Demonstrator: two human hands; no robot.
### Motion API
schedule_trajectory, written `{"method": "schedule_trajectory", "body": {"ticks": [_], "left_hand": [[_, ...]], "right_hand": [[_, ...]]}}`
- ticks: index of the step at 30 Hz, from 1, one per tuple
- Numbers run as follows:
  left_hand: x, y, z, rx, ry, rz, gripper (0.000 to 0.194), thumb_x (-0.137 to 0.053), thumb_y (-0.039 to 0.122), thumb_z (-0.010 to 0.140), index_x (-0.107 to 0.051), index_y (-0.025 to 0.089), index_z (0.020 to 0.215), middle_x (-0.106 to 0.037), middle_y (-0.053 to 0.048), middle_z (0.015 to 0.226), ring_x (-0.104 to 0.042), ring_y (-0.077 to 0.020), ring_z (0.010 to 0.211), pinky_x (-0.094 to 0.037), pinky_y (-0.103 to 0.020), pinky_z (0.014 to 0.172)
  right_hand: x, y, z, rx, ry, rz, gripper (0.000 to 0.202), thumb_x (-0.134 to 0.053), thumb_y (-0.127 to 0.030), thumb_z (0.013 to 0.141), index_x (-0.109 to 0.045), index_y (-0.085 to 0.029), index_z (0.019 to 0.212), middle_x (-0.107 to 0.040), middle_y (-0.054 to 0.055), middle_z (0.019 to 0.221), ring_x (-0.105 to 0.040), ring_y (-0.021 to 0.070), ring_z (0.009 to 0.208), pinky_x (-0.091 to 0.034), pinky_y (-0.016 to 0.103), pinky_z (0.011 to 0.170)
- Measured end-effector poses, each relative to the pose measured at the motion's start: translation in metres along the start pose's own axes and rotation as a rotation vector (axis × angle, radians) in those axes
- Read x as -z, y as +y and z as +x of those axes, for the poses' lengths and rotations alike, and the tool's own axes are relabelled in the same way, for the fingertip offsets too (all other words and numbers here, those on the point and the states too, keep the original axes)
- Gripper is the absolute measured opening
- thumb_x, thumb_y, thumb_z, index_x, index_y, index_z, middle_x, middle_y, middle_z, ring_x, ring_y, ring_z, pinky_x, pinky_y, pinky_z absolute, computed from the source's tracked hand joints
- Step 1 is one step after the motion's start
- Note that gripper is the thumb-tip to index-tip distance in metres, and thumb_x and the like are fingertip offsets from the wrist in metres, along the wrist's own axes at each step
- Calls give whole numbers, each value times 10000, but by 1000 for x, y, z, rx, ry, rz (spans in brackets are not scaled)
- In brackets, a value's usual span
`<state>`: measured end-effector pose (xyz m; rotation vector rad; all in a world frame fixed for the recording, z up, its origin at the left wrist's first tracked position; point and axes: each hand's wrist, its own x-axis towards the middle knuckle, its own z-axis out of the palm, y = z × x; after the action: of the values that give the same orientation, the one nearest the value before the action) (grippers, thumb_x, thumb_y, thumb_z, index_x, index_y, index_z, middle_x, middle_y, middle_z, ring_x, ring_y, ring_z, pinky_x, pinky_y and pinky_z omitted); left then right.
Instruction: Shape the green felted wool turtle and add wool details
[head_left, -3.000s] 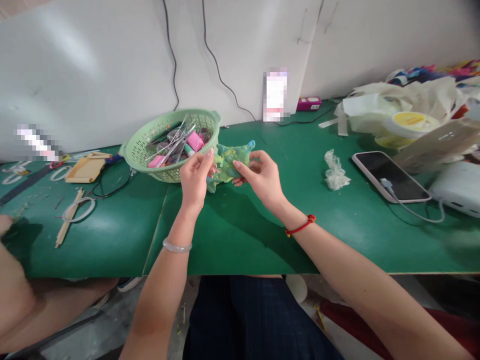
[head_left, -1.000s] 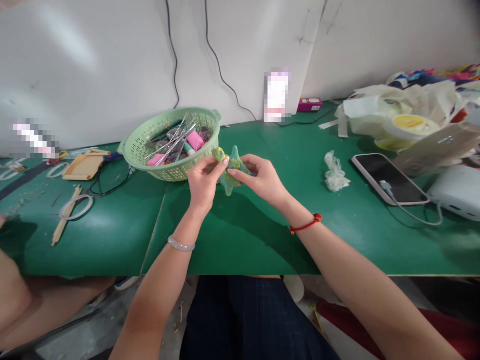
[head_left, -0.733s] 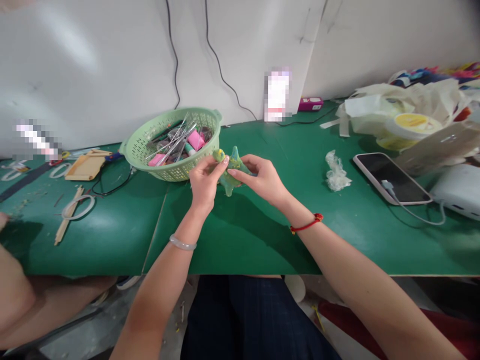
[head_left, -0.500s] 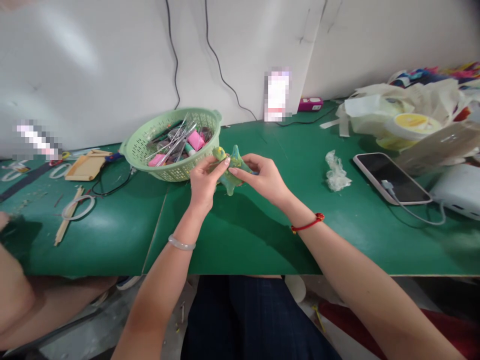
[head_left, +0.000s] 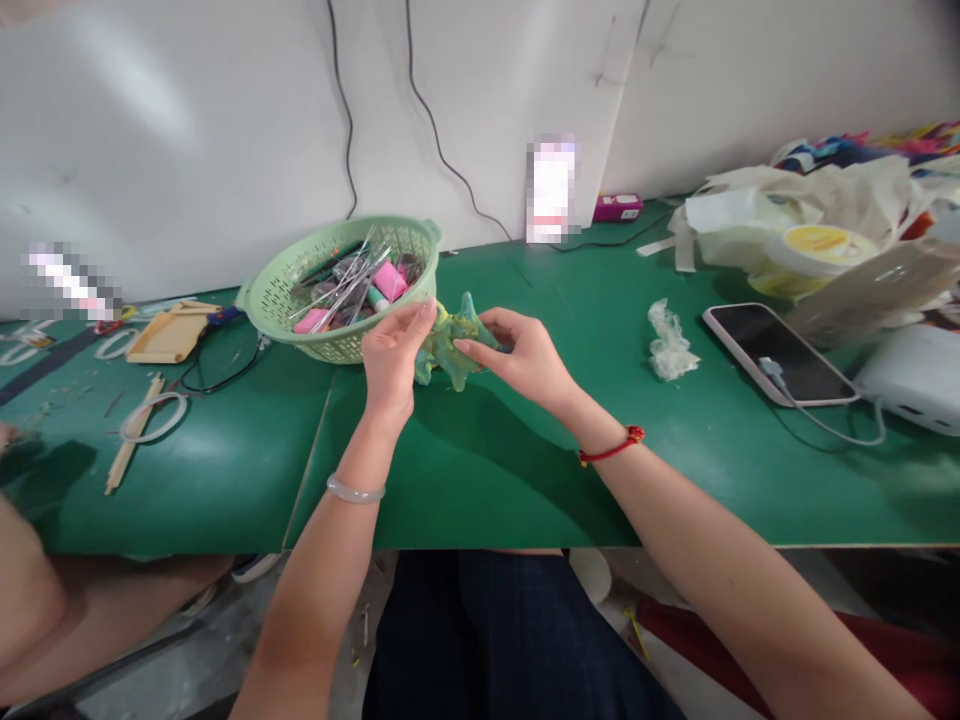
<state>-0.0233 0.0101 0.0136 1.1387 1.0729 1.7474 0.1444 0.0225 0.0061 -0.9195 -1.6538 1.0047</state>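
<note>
A green and yellow figure with several pointed knobs (head_left: 456,350) is held above the green table, just right of the basket's front edge. My right hand (head_left: 525,352) grips its right side, thumb on the front face and fingers behind. At its left side is my left hand (head_left: 396,352), thumb and fingers closed around the figure's left edge; part of that edge is hidden behind the hand. A pale bangle circles my left wrist and a red cord my right.
A green basket (head_left: 341,345) of metal tools and pink pieces stands behind my left hand. Crumpled plastic (head_left: 671,342), a phone with a cable (head_left: 780,352) and bags (head_left: 825,200) lie right. Sticks and a ring (head_left: 154,417) lie left, near another person's arm (head_left: 30,580).
My left thumb has moved left off the figure's front, and my left hand has shifted slightly left. More of the figure's left part shows. My right hand keeps its grip.
</note>
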Motion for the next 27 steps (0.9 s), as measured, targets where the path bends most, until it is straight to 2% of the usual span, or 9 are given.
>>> {"method": "schedule_trajectory", "body": {"ticks": [7, 14, 17, 20, 27], "left_hand": [[-1, 1, -2, 53, 4, -7, 367, -886, 550, 762, -730, 226, 692, -684, 9, 737, -615, -135, 721, -518, -311, 750], [-4, 5, -4, 52, 0, -43, 388, -939, 483, 704, -674, 217, 604, -639, 33, 694, -577, -112, 709, -501, -297, 801], [-4, 5, -4, 40, -5, -41, 390, -925, 469, 724, -653, 218, 602, -636, 33, 700, -582, -116, 718, -506, -307, 833], [-4, 5, -4, 43, -13, -54, 395, -902, 469, 748, -632, 220, 604, -645, 29, 707, -584, -121, 712, -506, -307, 800], [-2, 2, -3, 47, -10, -61, 313, -889, 469, 757, -703, 230, 680, -693, 17, 750, -616, -131, 726, -510, -301, 762]], "right_hand": [[-2, 0, -1, -6, -36, -29, 224, -787, -396, 844, -695, -192, 858, -696, 29, 803, -623, 181, 791, -494, 306, 686], [-3, 1, -2, -63, -43, 90, 287, -812, -459, 797, -689, -203, 841, -689, 12, 771, -638, 167, 717, -594, 325, 655], [-4, 1, -2, -86, -48, 141, 357, -835, -521, 754, -684, -209, 839, -686, 3, 756, -628, 158, 672, -625, 339, 633], [-4, 1, -2, -88, -41, 151, 397, -846, -553, 735, -687, -206, 846, -693, 6, 753, -645, 164, 668, -635, 345, 628], [-4, 2, -2, -75, -23, 123, 318, -802, -479, 768, -693, -194, 860, -700, 12, 761, -648, 158, 667, -618, 330, 623]]}}
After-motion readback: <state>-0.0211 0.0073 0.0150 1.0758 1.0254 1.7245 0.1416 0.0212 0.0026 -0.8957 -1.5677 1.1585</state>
